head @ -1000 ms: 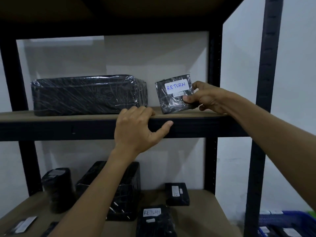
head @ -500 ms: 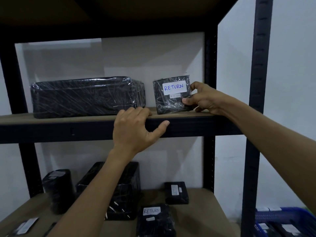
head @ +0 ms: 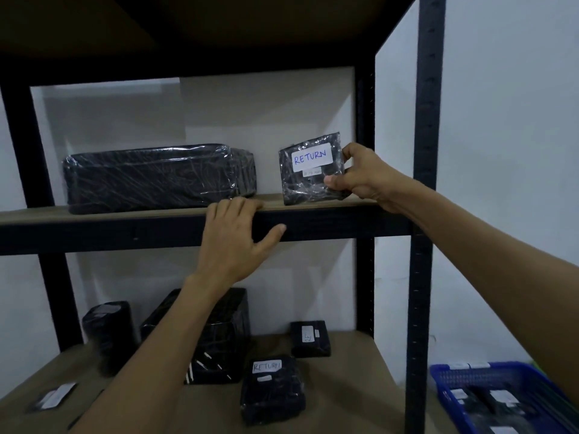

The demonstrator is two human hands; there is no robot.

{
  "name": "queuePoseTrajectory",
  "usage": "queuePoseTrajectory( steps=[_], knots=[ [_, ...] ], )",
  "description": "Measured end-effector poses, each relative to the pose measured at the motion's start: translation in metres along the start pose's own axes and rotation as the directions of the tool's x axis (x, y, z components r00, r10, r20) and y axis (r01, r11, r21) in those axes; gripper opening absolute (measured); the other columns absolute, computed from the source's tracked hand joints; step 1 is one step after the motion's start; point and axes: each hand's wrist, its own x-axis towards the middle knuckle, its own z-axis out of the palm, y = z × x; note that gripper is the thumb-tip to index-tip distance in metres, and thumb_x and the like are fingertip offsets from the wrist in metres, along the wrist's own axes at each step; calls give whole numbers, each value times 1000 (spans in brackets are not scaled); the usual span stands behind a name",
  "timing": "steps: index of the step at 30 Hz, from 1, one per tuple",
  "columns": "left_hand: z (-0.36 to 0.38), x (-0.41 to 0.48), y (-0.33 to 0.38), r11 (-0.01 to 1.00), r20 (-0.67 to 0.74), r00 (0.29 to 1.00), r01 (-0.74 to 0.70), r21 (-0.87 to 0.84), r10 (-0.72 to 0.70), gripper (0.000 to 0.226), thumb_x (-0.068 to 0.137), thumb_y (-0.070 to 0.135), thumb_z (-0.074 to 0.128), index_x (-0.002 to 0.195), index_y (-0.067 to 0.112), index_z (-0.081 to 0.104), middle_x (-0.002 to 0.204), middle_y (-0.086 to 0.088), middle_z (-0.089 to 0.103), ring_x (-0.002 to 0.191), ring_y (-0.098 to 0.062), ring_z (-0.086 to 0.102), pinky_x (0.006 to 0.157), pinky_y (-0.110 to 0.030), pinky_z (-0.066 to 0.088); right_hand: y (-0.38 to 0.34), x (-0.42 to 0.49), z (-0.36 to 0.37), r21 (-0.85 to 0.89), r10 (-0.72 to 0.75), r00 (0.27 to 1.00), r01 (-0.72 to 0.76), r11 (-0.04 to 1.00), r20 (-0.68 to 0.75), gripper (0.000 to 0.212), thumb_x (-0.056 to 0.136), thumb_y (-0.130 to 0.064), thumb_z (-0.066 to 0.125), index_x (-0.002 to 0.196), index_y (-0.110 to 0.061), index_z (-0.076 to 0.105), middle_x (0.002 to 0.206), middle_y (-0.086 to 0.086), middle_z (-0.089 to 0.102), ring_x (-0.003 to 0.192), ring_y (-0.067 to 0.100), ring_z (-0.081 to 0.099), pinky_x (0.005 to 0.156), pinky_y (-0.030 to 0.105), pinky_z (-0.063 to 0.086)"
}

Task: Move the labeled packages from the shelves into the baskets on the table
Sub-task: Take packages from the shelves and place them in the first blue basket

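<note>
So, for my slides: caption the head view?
Right hand grips RETURN-labelled package on shelf; left hand holds its front edge.

I face a dark metal shelving rack [head: 426, 120] that stands against a plain pale wall [head: 507, 151]. Its brown boards sit on black beams: a top board [head: 219, 26] overhead in deep shadow, a middle board [head: 94, 214] and a lower board [head: 344, 386]. The wall shows through behind the shelves, greyed by soft shadows. The light is dim and bluish.
</note>
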Motion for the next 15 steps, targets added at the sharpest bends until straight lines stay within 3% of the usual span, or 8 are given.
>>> queuePoseTrajectory(
  steps=[2, 5, 10, 13, 15],
  knots=[
    [-13, -8, 7, 1000, 41, 999, -12, -27, 13, 58, 83, 57, 46, 117, 13, 59, 110, -5, 60, 104, -24, 53, 97, -37, 33, -3, -12, -10, 11, -24, 1000, 24, 1000, -8, 32, 83, 3, 64, 102, -8, 40, 87, 13, 65, 67, 14, 64, 54, 20, 55],
    [-35, -27, 27, 996, 55, 998, 7, -92, -2, 53, 80, 51, 50, 116, 14, 61, 111, -5, 59, 105, -23, 53, 88, -35, 37, -9, -41, -23, 74, -32, 999, 29, 997, 31, 30, 83, 3, 64, 97, -11, 42, 92, 15, 67, 77, 20, 67, 65, 26, 58],
    [-73, -71, 77, 965, 285, 955, 150, -217, -85, 53, 78, 57, 47, 110, 17, 63, 101, 5, 59, 95, -15, 56, 81, -31, 43, -9, -122, -43, 246, -41, 998, 28, 969, 49, 28, 84, 7, 62, 94, -10, 41, 77, 11, 64, 50, 3, 61, 46, 13, 47],
    [-94, -101, 118, 946, 317, 943, 190, -265, -100, 42, 80, 50, 56, 106, 18, 66, 97, 7, 64, 86, -5, 55, 80, -27, 45, -1, -173, -58, 306, -28, 997, 6, 952, 70, 27, 83, 8, 62, 94, -8, 43, 73, 5, 67, 50, 1, 60, 45, 11, 44],
    [-106, -119, 145, 934, 331, 938, 208, -290, -106, 40, 80, 49, 57, 103, 18, 67, 94, 7, 66, 84, -8, 59, 79, -31, 50, 5, -205, -68, 329, 4, 996, -32, 944, 85, 26, 84, 5, 63, 91, -11, 44, 63, -4, 69, 49, 0, 59, 43, 10, 41]
  ],
)
